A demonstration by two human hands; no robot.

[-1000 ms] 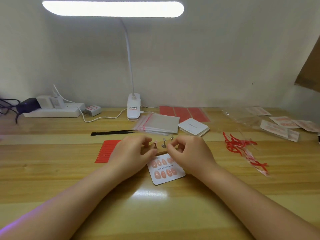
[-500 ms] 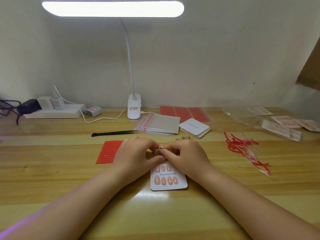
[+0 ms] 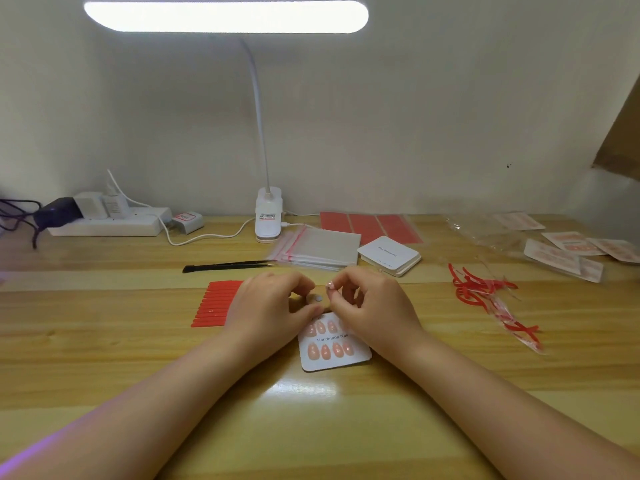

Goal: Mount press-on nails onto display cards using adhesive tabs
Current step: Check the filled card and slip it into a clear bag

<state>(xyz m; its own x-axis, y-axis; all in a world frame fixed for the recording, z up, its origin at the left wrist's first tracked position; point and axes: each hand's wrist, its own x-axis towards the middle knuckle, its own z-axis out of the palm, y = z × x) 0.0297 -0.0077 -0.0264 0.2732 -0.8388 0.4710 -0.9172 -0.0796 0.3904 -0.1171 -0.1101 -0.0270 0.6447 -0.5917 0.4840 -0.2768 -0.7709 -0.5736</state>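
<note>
A white display card point(image 3: 360, 356) printed "Handmade Nail" lies on the desk with two rows of pink press-on nails stuck to it. Its upper edge is hidden under my hands. My left hand point(image 3: 270, 306) holds a small brown strip point(image 3: 313, 301) just above the card, and a round whitish tab point(image 3: 319, 298) shows on it. My right hand point(image 3: 372, 306) pinches a tiny pale nail point(image 3: 330, 285) between thumb and fingertip, just above and right of that tab.
Red adhesive strips point(image 3: 216, 304) lie left of my hands. Behind them are black tweezers point(image 3: 228, 265), stacked zip bags point(image 3: 320, 249), a stack of white cards point(image 3: 389, 255) and red sheets point(image 3: 370, 225). Peeled red liners point(image 3: 485, 294) and packed sets point(image 3: 564, 254) lie at right. The lamp base point(image 3: 268, 218) stands at the back.
My hands closed together over the strip, then the right fingertips came up off it with a small nail. The upright pieces seen on the strip earlier are out of sight. The card turned slightly.
</note>
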